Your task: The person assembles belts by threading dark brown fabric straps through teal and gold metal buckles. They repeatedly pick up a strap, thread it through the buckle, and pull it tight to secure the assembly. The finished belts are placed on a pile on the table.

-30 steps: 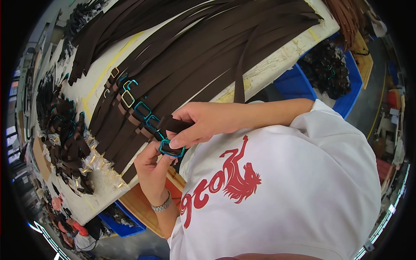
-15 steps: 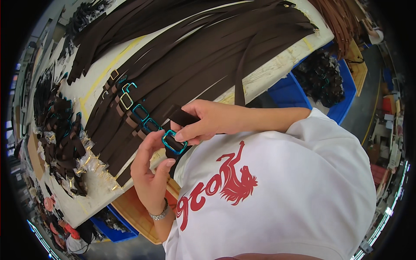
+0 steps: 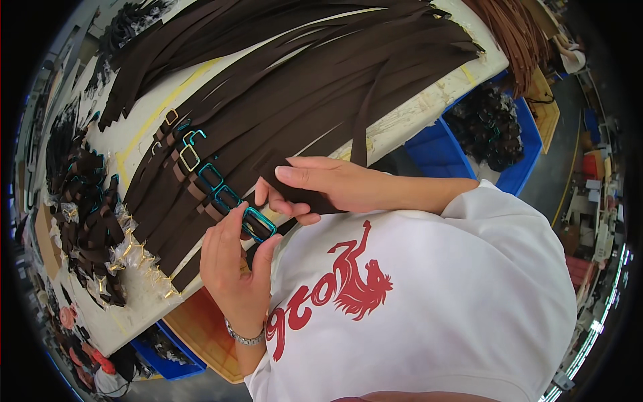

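Note:
Thumb and fingers of my left hand (image 3: pixel 234 264) pinch a rectangular belt buckle (image 3: pixel 265 220) edged in bright teal. A dark brown strap end shows at the buckle, partly hidden by the fingers. My right hand (image 3: pixel 343 185) is just right of the buckle, its fingers curled around a dark brown belt strap (image 3: pixel 309 196), the thumb lifted along the top. Just beyond my left hand, a row of strap ends carries more buckles, some teal-edged (image 3: pixel 211 175) and some gold-toned (image 3: pixel 189 159). Brown loops sit beside them.
Long dark straps (image 3: pixel 321 87) cover much of the pale table (image 3: pixel 429 107). At the left lies a pile of buckled straps (image 3: pixel 87 201) with clear wrapping. Blue bins (image 3: pixel 439 151) stand off the right edge, and an orange crate (image 3: pixel 204 328) sits below the near edge.
My right thumb has come off the buckle and the right fingers have drawn away from it. The left hand keeps its pinch, and the buckle has tilted and shifted slightly left.

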The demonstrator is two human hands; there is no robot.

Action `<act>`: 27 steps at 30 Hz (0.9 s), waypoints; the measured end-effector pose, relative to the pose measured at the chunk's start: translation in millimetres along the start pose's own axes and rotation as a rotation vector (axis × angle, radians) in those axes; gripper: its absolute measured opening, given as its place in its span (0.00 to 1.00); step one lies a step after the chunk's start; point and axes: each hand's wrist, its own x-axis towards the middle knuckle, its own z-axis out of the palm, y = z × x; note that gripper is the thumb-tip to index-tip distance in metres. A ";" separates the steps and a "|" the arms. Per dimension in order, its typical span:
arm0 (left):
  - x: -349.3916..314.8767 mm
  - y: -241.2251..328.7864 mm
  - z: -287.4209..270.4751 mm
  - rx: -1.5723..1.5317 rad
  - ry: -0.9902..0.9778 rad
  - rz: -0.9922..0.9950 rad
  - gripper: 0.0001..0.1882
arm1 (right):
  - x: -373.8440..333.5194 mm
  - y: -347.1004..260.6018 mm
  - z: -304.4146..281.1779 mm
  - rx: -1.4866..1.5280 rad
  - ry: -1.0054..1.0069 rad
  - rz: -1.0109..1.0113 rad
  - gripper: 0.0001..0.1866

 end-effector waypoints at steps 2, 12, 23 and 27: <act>-1.1 1.5 -3.0 -0.045 -0.009 -0.034 0.31 | -0.4 -0.7 -12.5 -0.214 -0.072 -0.015 0.21; -4.1 2.1 -6.0 -0.433 -0.069 -0.164 0.30 | -20.0 -20.8 11.3 -0.278 -0.201 0.291 0.18; -19.3 -7.8 4.1 -0.766 -0.176 -0.415 0.29 | -15.3 2.5 13.5 -0.205 -0.056 0.349 0.16; -27.9 -11.6 -2.0 -0.712 -0.322 -0.412 0.28 | -14.6 0.8 10.9 -0.419 -0.197 0.373 0.16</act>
